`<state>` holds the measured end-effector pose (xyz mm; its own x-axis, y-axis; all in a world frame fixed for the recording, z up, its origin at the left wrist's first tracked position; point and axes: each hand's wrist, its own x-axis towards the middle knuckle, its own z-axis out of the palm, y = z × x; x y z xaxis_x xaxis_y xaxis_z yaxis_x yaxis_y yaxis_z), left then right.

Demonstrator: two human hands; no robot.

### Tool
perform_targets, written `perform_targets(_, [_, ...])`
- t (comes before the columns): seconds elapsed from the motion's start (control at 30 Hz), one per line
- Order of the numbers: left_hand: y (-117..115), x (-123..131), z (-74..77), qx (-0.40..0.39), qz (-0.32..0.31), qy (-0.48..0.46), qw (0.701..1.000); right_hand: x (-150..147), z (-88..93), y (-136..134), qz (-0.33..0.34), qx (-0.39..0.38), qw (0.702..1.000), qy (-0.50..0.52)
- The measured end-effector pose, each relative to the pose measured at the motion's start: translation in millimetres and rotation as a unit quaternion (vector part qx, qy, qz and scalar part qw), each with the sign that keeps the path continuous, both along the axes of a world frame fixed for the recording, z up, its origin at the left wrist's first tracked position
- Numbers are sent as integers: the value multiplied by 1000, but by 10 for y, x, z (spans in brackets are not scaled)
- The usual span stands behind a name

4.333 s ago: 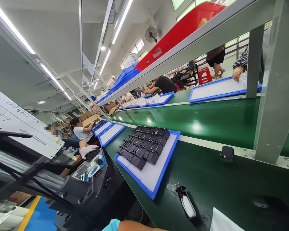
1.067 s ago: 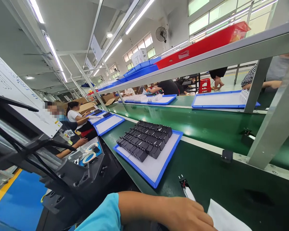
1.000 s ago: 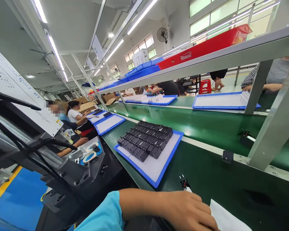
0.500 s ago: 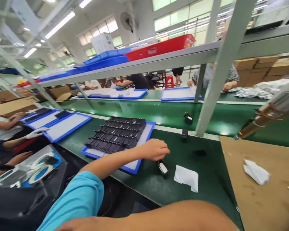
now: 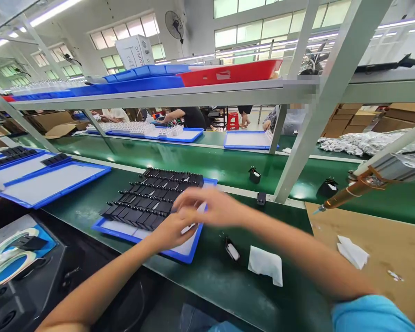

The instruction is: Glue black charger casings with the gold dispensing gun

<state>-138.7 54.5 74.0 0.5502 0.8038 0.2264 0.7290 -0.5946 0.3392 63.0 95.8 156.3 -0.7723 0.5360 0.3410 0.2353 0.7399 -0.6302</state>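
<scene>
My left hand is closed over the right part of a blue-rimmed tray. At its fingertips shows a small white face with a dark edge, like that of a black power adapter; most of it is hidden. My right hand, blurred by motion, has curled fingers close against the left hand. Rows of black power adapters lie in the tray, prongs showing along the rows. To the right, a single adapter with a white face lies on the green bench beside a white cloth or paper.
Loose adapters stand by a metal post. An orange-brown tool hangs over a cardboard sheet. More blue-rimmed trays lie left. Overhead, a shelf holds a red bin. Tape rolls sit lower left. People work behind.
My left hand has drawn back leftward from near the loose adapter to the tray's right side. My right arm has swung up from the bottom to meet it. The view has shifted.
</scene>
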Motion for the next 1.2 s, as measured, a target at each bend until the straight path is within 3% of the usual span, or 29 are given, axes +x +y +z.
perform_targets(0.1, [-454, -179, -262, -18, 23, -71, 997, 324, -54, 831, -220, -9, 964, -150])
perform_targets(0.2, [-811, -72, -672, -59, 91, -184, 977, 632, -280, 1512, -359, -37, 902, -238])
perform_targets(0.3, [-1003, 240, -978, -111, 161, -246, 949, 802, -581, 1889, -427, -73, 843, -318])
perform_targets(0.4, [-996, 536, -1054, -167, 178, -258, 935, 824, -797, 2055, -433, -92, 813, -377])
perform_targets(0.6, [-728, 857, -998, -236, 130, -250, 930, 758, -860, 2036, -348, -112, 824, -433])
perform_targets(0.73, [-720, 987, -974, -229, 118, -249, 934, 842, -860, 1651, -299, -106, 829, -460])
perform_targets(0.83, [-744, 909, -928, -197, 107, -270, 936, 947, -845, 1305, -295, -90, 817, -487])
perform_targets(0.93, [-634, 553, -858, -118, 156, -329, 924, 938, -805, 1053, -295, -53, 832, -466])
perform_targets(1.03, [-420, -99, -674, 41, 286, -389, 875, 729, -833, 875, -255, -39, 885, -388])
perform_targets(1.13, [-312, -819, -259, 282, 458, -316, 782, 406, -1002, 753, -187, -110, 921, -324])
perform_targets(1.2, [-324, -1190, 112, 366, 544, -193, 730, 199, -1162, 719, -157, -189, 924, -293])
